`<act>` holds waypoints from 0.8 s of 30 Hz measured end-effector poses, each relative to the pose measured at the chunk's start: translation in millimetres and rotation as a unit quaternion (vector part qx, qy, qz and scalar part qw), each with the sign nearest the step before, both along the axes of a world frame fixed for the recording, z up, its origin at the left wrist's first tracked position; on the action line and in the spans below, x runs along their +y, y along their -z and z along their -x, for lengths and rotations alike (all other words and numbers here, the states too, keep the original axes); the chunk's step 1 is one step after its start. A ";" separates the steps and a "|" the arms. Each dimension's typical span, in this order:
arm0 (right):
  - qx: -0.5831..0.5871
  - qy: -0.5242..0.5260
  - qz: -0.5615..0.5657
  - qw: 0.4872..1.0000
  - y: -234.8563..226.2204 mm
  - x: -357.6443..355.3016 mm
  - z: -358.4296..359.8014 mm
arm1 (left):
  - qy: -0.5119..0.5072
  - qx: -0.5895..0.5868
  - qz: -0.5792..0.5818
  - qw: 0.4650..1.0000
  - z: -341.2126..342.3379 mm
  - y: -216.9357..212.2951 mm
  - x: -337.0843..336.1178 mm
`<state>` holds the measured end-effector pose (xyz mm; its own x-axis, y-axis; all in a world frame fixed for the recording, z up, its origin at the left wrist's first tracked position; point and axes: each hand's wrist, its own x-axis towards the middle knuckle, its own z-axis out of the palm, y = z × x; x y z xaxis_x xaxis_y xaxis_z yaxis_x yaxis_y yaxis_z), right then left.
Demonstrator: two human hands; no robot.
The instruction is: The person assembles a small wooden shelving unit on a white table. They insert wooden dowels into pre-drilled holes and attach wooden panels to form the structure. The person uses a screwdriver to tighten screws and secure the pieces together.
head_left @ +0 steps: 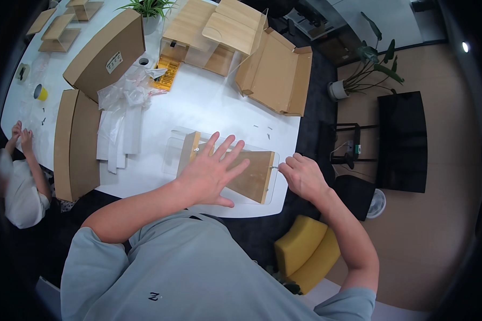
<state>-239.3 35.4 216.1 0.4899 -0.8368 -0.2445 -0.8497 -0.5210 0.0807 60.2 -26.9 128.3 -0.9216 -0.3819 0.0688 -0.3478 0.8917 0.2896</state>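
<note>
While boxes (77,144) and bags (124,88) crowd the table (209,101), the left hand (209,171) spreads wide over the wood (256,166); the right hand (303,175) pinches a thin bit (275,167).

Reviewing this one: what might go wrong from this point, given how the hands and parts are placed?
The right hand pinches a thin metal piece at the wooden part's end, so it might slip there. The spread left hand presses with an open palm rather than gripping, so the part could shift. Small loose pieces lie near the table's right side and might get knocked off.
</note>
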 end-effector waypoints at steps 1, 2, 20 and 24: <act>0.007 -0.001 -0.005 1.000 -0.3 -1.0 0.4 | 0.000 0.001 -0.002 1.000 0.0 0.3 0.0; 0.015 -0.009 -0.008 1.000 -0.7 -2.2 0.5 | 0.000 0.001 -0.003 1.000 -0.1 0.7 0.0; 0.066 -0.089 -0.037 0.993 -8.9 -14.8 -0.1 | -0.003 0.005 -0.012 1.000 -0.4 0.5 0.8; 0.078 -0.119 -0.030 0.989 -10.0 -15.4 -1.2 | -0.002 0.004 -0.014 1.000 0.4 0.2 0.1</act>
<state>-238.1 20.0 226.2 0.6235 -0.6844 -0.3780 -0.6820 -0.7125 0.1651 59.8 -26.9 128.0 -0.9197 -0.3871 0.0659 -0.3484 0.8818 0.3178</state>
